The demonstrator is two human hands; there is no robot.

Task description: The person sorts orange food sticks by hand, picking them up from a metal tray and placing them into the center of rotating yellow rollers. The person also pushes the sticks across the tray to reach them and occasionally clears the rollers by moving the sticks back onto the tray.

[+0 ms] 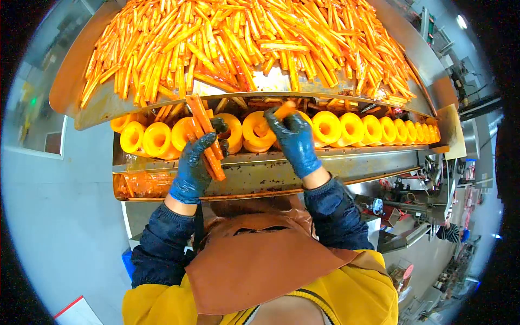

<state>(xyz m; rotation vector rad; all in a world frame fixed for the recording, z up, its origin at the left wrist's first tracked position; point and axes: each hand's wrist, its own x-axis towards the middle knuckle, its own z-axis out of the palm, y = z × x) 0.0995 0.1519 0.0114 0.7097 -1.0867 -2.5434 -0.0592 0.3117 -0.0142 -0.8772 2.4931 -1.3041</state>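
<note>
while the left hand (194, 167) grips sticks (208, 142), the right hand (295, 140) curls round another stick (285, 110).

Food-processing workshop or factory floor, indicated by a sloped stainless-steel tray (311, 85) heaped with glossy orange sticks (227, 38) above a long row of round orange plastic cups (327, 127). Also present: grey metal machinery (417, 208) at the right, a smooth pale-grey floor (65, 216), and a brown apron (265, 260) on the worker.
</note>
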